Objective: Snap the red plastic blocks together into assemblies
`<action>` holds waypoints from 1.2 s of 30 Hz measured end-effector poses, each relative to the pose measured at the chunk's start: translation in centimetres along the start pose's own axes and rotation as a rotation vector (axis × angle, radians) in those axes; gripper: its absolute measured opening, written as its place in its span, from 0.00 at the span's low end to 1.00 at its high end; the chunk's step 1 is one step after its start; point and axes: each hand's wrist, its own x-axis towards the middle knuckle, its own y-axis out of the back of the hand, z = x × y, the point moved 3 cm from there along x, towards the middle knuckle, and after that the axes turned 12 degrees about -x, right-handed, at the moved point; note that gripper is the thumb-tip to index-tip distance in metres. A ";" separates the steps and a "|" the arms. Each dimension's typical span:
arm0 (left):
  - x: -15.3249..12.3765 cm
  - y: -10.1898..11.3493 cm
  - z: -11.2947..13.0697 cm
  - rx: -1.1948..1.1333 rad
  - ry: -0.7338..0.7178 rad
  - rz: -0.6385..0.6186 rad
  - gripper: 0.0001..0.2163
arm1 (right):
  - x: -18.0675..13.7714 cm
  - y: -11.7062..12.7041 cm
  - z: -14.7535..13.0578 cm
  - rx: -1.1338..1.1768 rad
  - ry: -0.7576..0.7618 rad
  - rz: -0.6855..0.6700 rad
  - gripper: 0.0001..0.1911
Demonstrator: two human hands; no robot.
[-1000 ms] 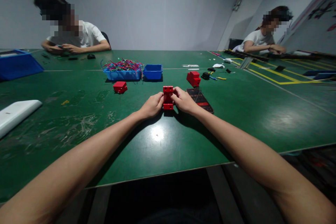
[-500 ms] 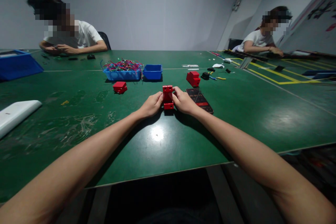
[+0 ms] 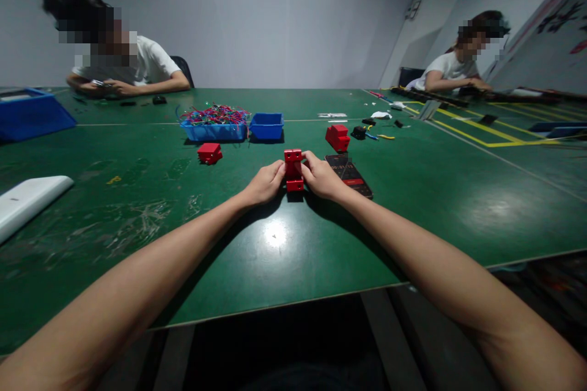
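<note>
Head: left hand [image 3: 266, 184] and right hand [image 3: 323, 178] grip a glossy, notched block [image 3: 293, 172].

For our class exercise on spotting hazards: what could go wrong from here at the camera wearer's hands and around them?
1. The glossy red block with holes, held between the left hand and right hand, might slip.
2. The black rectangular phone lies beside the right hand, which could bump it.
3. Thin red and blue wires heap above the rim of the blue plastic tray; some could spill if knocked.
</note>
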 end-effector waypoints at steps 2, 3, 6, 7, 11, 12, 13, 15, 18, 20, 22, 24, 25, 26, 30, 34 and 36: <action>0.0 0.0 0.0 -0.003 0.001 -0.002 0.20 | 0.0 0.0 0.0 -0.008 0.003 -0.002 0.11; 0.0 0.0 0.0 -0.004 0.003 -0.005 0.21 | 0.0 0.0 0.0 -0.010 0.005 -0.002 0.11; -0.2 0.0 -0.1 -0.007 0.009 -0.015 0.21 | 0.0 0.1 0.0 -0.021 0.009 0.001 0.11; -0.2 0.0 -0.1 -0.007 0.009 -0.016 0.21 | 0.0 0.1 0.0 -0.026 0.009 0.002 0.12; -0.3 0.0 -0.1 0.003 0.000 -0.016 0.22 | 0.1 0.0 -0.1 -0.038 0.013 0.003 0.12; -0.3 0.0 -0.1 0.007 -0.001 -0.016 0.22 | 0.1 0.0 0.0 -0.039 0.013 0.002 0.12; -0.3 0.0 -0.1 0.009 -0.003 -0.018 0.22 | 0.1 0.0 0.0 -0.041 0.012 -0.001 0.13; -0.2 0.0 -0.2 0.011 -0.012 -0.019 0.21 | 0.1 -0.1 0.0 -0.046 0.010 -0.011 0.13; -0.2 0.0 -0.2 0.012 -0.026 -0.016 0.21 | 0.2 -0.1 0.0 -0.053 0.010 -0.024 0.14; -0.2 0.0 -0.3 0.015 -0.025 -0.015 0.21 | 0.2 -0.1 0.0 -0.054 0.010 -0.021 0.13; -0.2 0.0 -0.3 0.016 -0.021 -0.016 0.21 | 0.2 0.0 -0.1 -0.053 0.007 -0.020 0.13; -0.2 0.0 -0.3 0.015 -0.021 -0.015 0.21 | 0.2 0.0 -0.1 -0.052 0.005 -0.028 0.12; -0.2 0.0 -0.3 0.015 -0.023 -0.015 0.21 | 0.2 0.0 -0.1 -0.052 0.004 -0.032 0.12; -0.2 0.0 -0.2 0.015 -0.024 -0.014 0.21 | 0.2 0.0 -0.1 -0.054 0.005 -0.035 0.12; -0.2 0.0 -0.2 0.025 -0.020 -0.014 0.21 | 0.2 0.1 -0.1 -0.050 0.015 -0.039 0.12; -0.3 0.0 -0.1 0.028 -0.015 -0.018 0.21 | 0.1 0.2 -0.2 -0.027 0.008 -0.045 0.11; -0.3 0.0 0.0 0.020 -0.015 -0.016 0.21 | 0.1 0.3 -0.3 -0.013 0.001 -0.048 0.11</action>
